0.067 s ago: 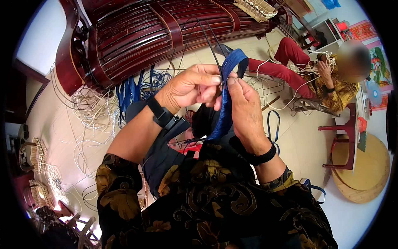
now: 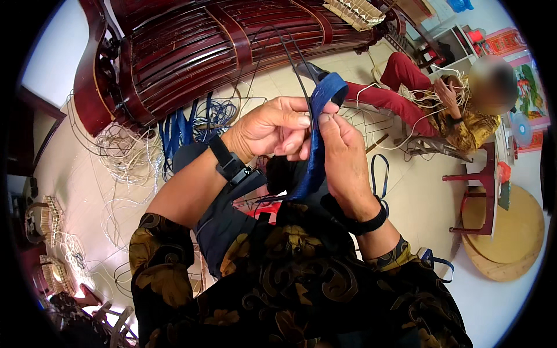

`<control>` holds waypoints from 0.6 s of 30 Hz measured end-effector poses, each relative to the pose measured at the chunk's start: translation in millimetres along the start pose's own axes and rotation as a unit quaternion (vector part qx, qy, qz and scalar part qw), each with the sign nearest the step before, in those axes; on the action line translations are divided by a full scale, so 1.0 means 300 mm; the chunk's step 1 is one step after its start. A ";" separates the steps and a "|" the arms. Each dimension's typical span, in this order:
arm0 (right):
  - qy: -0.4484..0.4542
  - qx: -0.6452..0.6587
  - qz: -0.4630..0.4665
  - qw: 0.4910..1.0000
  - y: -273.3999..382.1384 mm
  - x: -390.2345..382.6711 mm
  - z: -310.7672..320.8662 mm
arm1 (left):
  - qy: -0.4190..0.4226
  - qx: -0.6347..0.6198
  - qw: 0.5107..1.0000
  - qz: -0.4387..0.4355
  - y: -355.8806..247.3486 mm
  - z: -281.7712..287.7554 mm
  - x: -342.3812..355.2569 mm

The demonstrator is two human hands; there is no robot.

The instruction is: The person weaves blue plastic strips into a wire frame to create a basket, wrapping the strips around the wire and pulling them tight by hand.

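Clearly, curled left hand [image 2: 264, 127] and right hand [image 2: 346, 156] pinch the blue strap [image 2: 317, 145] between them.

Glossy blue band [image 2: 316, 153], top curled over

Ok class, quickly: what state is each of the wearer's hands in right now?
Left hand: partly curled at the blue strap; whether it grips cannot be told.
Right hand: closed, holding the blue strap.
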State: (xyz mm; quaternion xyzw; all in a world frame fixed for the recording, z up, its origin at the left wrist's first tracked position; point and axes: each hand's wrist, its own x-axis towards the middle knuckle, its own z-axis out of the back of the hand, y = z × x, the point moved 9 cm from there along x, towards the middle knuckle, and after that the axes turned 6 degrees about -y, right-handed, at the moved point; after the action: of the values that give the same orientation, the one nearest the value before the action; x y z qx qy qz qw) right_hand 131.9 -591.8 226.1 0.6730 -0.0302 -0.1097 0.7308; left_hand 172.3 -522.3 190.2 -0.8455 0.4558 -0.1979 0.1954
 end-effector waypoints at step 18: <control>0.027 -0.069 -0.037 0.997 0.004 0.012 0.034 | 0.036 0.036 0.999 0.009 0.019 0.017 0.051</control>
State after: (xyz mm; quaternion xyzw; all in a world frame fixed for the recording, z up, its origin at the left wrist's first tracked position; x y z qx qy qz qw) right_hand 133.5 -602.5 227.7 0.6242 0.0223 -0.1200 0.7717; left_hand 178.6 -537.3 185.4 -0.8261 0.4628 -0.2428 0.2109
